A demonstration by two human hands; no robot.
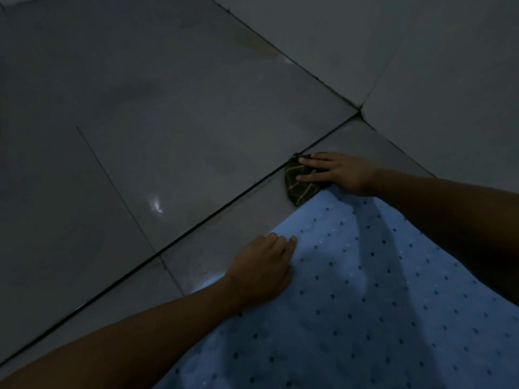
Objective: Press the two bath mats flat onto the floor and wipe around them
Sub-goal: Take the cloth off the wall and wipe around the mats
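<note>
A light blue bath mat (351,304) dotted with small holes lies on the grey tiled floor (168,136) and fills the lower right of the view. My left hand (264,270) rests palm down on the mat's left edge, fingers together and empty. My right hand (337,171) presses a dark green striped cloth (299,185) onto the floor just past the mat's far corner. Only this one mat is in view.
The tiled wall (421,51) meets the floor just behind my right hand, running diagonally from the top centre to the right. Dark grout lines cross the floor. A wet-looking glint (156,204) shows on the tile left of the mat.
</note>
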